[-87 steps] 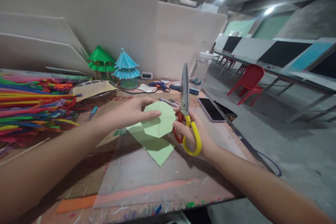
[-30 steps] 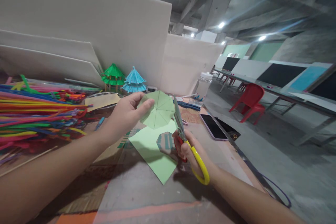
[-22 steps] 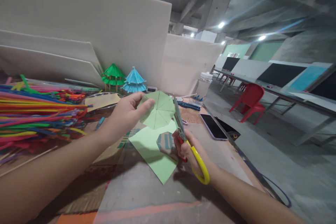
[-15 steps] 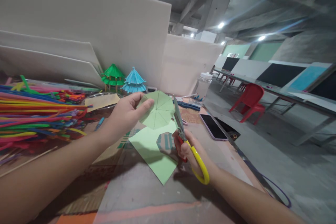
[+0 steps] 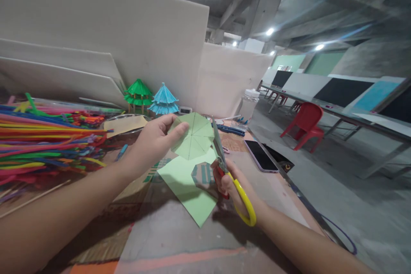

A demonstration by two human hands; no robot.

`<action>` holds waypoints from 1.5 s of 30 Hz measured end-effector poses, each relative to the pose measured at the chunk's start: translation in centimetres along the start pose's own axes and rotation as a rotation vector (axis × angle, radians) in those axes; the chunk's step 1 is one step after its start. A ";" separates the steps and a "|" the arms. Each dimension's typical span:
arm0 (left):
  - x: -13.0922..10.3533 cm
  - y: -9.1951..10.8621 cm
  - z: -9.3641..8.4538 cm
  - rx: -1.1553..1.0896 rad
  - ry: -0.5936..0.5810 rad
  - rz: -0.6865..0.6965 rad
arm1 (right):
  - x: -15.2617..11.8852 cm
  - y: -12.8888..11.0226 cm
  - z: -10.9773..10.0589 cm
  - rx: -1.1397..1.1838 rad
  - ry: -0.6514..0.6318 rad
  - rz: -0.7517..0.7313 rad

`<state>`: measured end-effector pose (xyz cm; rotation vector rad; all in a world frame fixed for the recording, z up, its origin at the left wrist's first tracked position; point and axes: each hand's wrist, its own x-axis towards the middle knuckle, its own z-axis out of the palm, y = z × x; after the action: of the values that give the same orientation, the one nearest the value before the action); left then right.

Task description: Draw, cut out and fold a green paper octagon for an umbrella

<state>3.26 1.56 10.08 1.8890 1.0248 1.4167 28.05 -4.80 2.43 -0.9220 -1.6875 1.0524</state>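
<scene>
Between thumb and fingers, my left hand (image 5: pixel 162 135) pinches the left edge of a light green paper octagon (image 5: pixel 195 137), which has lines crossing at its middle. My right hand (image 5: pixel 233 180) grips scissors (image 5: pixel 245 203) with yellow and red handles. Their blades point up and away, right beside the octagon's right edge; whether they touch the paper I cannot tell. Below lies a light green sheet of paper (image 5: pixel 189 195) on the table. On top of it rests a small octagonal cardboard piece (image 5: pixel 202 174), partly in shadow beside my right hand.
Colourful pipe cleaners (image 5: pixel 48 141) heap up at the left. Green (image 5: pixel 138 92) and blue (image 5: pixel 163 96) paper-roofed models stand behind my left hand. A phone (image 5: pixel 261 155) lies near the table's right edge, a lidded jar (image 5: pixel 248 102) beyond. A red chair (image 5: pixel 305 124) stands on the floor.
Hardly anything differs. The paper octagon sits very slightly lower, and both hands keep their hold.
</scene>
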 end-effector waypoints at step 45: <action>1.8 -2.4 -0.5 0.091 -0.071 -0.106 | 0.4 -1.1 -1.0 0.172 0.087 0.097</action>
<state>2.45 4.39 9.30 1.9054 1.1544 1.2533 28.78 -4.59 3.84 -0.9318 -1.4687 1.1849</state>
